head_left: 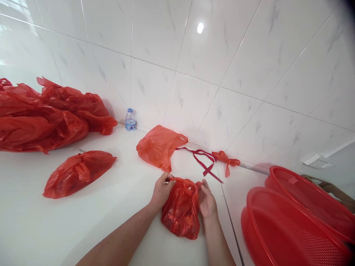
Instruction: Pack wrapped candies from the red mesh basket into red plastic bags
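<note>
A red plastic bag [181,210] with something bulky inside lies on the white table in front of me. What fills it shows only dimly through the film. At the bag's upper left, my left hand [163,190] pinches its edge between thumb and fingers. My right hand [206,199] is at the upper right, its fingers and thumb closed on the other top corner. Just beyond lies a flatter, lighter red plastic bag [159,146], with a dark red ribbon [203,157] trailing to the right of it.
Large heaped red bags [52,114] fill the back left, with a tied red bag [79,173] before them. A small water bottle [130,120] stands by the tiled wall. A knotted red scrap [227,160] lies right of the ribbon. Red plastic baskets [291,229] crowd the right side.
</note>
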Demonstrator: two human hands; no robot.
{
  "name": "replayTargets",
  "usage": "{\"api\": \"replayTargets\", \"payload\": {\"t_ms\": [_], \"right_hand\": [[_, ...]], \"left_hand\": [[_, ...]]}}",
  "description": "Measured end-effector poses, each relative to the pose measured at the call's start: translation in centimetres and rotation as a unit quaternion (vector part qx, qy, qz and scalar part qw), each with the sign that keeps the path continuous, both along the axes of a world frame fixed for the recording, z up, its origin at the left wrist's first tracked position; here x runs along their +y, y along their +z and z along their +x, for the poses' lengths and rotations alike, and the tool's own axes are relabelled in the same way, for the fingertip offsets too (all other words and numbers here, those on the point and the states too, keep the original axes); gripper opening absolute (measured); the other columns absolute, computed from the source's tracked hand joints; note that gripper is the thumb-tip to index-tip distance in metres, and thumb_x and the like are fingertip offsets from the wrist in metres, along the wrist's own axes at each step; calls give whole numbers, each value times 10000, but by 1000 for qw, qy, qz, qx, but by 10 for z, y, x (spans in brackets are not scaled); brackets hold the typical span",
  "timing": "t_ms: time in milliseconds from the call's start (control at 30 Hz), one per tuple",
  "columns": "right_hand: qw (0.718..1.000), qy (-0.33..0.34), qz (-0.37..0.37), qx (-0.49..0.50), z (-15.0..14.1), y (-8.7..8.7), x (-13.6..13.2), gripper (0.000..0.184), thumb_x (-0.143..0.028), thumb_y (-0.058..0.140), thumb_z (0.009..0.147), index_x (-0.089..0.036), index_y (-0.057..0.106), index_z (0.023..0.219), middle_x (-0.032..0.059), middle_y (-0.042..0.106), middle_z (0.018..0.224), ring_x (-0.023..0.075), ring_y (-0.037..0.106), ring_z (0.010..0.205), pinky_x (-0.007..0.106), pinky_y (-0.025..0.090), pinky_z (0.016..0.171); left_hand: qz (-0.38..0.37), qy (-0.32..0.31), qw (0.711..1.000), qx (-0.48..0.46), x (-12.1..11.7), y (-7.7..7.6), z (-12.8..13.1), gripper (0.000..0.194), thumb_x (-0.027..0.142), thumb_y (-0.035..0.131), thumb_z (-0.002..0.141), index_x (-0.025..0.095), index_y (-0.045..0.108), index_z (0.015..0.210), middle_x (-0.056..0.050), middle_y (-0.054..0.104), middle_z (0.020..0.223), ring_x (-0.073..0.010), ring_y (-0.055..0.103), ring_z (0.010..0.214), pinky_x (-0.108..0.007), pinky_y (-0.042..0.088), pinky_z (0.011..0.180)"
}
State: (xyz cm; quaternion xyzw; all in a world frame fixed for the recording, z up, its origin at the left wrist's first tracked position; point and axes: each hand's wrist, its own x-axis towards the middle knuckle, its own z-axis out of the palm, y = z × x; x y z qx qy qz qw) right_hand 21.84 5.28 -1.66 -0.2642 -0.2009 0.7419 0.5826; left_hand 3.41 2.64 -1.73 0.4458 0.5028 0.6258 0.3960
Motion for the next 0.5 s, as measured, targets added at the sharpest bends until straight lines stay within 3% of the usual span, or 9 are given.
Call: {"api": "replayTargets", "payload": {"t_ms": [300, 500], "right_hand": [[993, -119, -3, 20, 29, -9, 18, 254, -90, 704, 659, -259, 585, 807, -72, 630, 703, 85, 605, 645, 250, 534, 668], [987, -161, 19, -24, 39, -15, 24, 272, -97, 716, 640, -258, 557, 789, -88, 632, 685, 83, 605, 612, 262, 544, 639]], "left_hand": [[7, 124, 992, -38, 12, -7, -27, 91, 261, 574, 750, 201, 527, 700, 18, 577, 731, -132, 511, 686, -257, 412, 666], [-6, 130, 990, -57, 12, -8, -30, 114, 277, 562, 758, 201, 499, 699, 17, 577, 715, -134, 521, 681, -244, 417, 617]]}}
